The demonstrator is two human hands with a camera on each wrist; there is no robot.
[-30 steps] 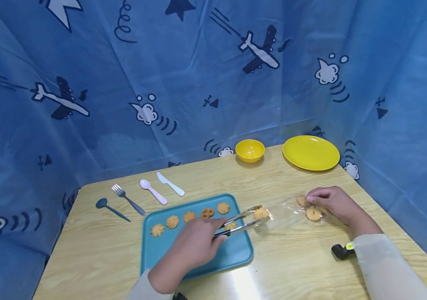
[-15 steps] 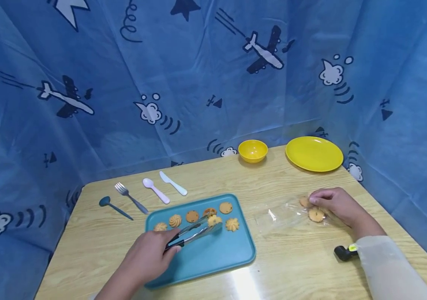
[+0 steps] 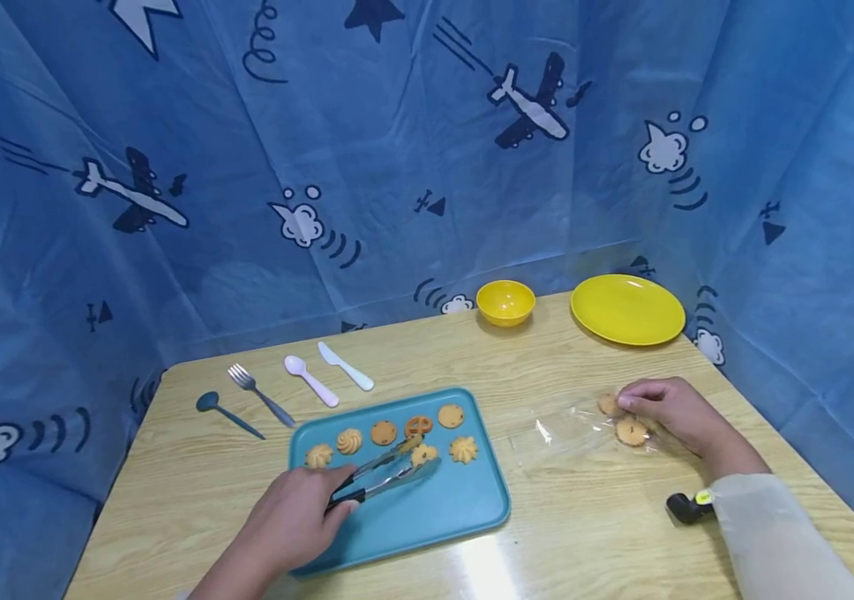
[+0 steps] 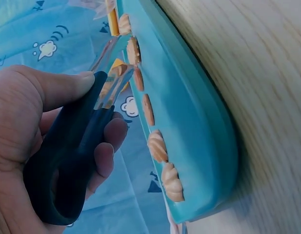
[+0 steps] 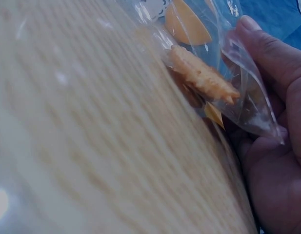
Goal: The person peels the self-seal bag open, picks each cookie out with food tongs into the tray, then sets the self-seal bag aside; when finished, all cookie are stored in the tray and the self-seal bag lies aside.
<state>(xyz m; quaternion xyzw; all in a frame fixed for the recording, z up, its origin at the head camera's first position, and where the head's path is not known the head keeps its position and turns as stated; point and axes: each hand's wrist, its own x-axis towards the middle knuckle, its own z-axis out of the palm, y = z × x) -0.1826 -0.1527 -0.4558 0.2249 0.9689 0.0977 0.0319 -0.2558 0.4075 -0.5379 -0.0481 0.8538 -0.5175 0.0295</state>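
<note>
My left hand (image 3: 295,517) grips a pair of tongs (image 4: 72,129) by the black handles, low over the teal tray (image 3: 427,512). Between the tongs' tips is a flower-shaped cookie (image 3: 424,455); whether it touches the tray I cannot tell. Several cookies line the tray's far side, with a pretzel (image 3: 418,426) among them. Another flower-shaped cookie (image 3: 463,449) lies right of the tips. On the right, my right hand (image 3: 677,414) pinches a clear plastic bag (image 3: 557,432) lying on the table. Inside are a scalloped cookie (image 3: 631,432) and a second cookie (image 3: 609,405), partly behind my fingers.
A yellow bowl (image 3: 505,303) and a yellow plate (image 3: 627,310) stand at the table's back. Left of them lie a white knife (image 3: 346,367), a pale spoon (image 3: 311,381), a grey fork (image 3: 262,396) and a dark spoon (image 3: 229,415). Blue curtain (image 3: 367,167) encloses the back and sides.
My left hand has drawn the tongs, with the cookie at their tips, leftward from the bag's mouth to above the tray, then lowered them slightly. My right hand has stayed on the bag.
</note>
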